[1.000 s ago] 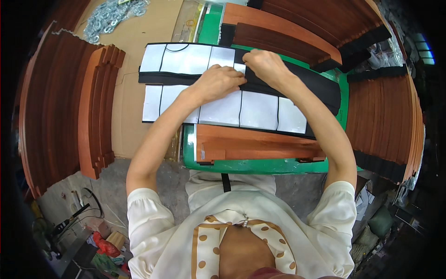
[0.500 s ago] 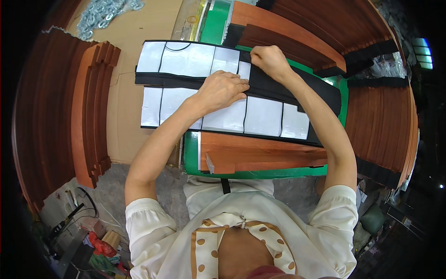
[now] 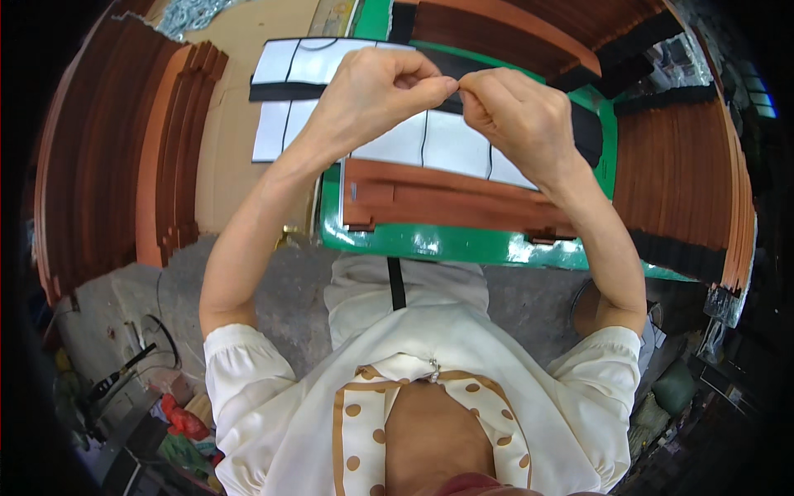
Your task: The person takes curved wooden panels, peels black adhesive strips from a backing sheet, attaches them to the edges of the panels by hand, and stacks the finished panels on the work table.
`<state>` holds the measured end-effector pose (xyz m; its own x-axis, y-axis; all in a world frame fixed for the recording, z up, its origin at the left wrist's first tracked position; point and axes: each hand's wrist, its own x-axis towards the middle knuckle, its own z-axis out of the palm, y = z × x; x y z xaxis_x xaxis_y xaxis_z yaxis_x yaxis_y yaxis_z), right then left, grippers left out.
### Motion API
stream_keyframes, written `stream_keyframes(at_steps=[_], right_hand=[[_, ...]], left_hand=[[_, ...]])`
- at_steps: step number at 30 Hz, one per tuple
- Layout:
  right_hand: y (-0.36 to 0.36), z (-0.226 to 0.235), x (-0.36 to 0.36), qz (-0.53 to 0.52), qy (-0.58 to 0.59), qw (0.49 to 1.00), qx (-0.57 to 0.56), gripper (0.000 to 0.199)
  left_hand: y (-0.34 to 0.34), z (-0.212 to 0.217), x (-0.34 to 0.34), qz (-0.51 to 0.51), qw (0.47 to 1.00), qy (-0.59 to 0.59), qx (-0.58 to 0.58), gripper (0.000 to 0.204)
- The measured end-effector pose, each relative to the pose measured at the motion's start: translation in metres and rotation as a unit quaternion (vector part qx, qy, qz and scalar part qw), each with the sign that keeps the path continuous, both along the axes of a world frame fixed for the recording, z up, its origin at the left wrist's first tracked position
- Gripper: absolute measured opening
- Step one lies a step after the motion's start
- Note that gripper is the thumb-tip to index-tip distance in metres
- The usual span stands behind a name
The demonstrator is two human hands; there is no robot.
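Note:
My left hand [image 3: 372, 89] and my right hand [image 3: 523, 112] meet in front of me, with thumbs and forefingers pinched tip to tip. Whatever the fingers hold, if anything, is too small to make out. Below them lie two long black strips faced with white rectangles: the far strip [image 3: 318, 59] and the near strip [image 3: 456, 145], partly covered by my hands and forearms. A reddish-brown wooden board [image 3: 455, 197] rests just in front of the near strip, on the green table [image 3: 430, 240].
Stacked dark brown boards [image 3: 91, 157] stand at the left, beside brown cardboard [image 3: 227, 132]. More brown boards [image 3: 670, 165] with black ends are piled at the right, and others [image 3: 504, 41] at the far side. A heap of clear plastic rings [image 3: 190, 15] sits far left.
Both hands have come up off the white-faced strips and closed together at the fingertips. My left hand was lying on the strips. The view has also tilted, so the table appears higher.

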<state>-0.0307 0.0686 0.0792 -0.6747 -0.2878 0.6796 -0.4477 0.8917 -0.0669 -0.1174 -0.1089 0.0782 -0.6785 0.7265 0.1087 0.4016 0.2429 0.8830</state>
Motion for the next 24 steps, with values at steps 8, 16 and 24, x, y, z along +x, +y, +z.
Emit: stream_keyframes(at_steps=[8,16,24], right_hand=[[-0.024,0.026,0.063,0.070,-0.107,0.976,-0.176,0.027],[-0.070,0.014,0.092,0.046,-0.142,0.958,-0.245,0.025],[-0.091,-0.007,0.079,-0.015,-0.225,0.923,-0.311,0.024]], left_hand=[[-0.039,0.023,0.053,-0.052,0.975,0.190,0.101,0.017],[-0.084,0.002,0.076,-0.023,0.959,0.253,0.128,0.036],[-0.102,-0.056,0.072,0.058,0.990,0.023,0.125,0.034]])
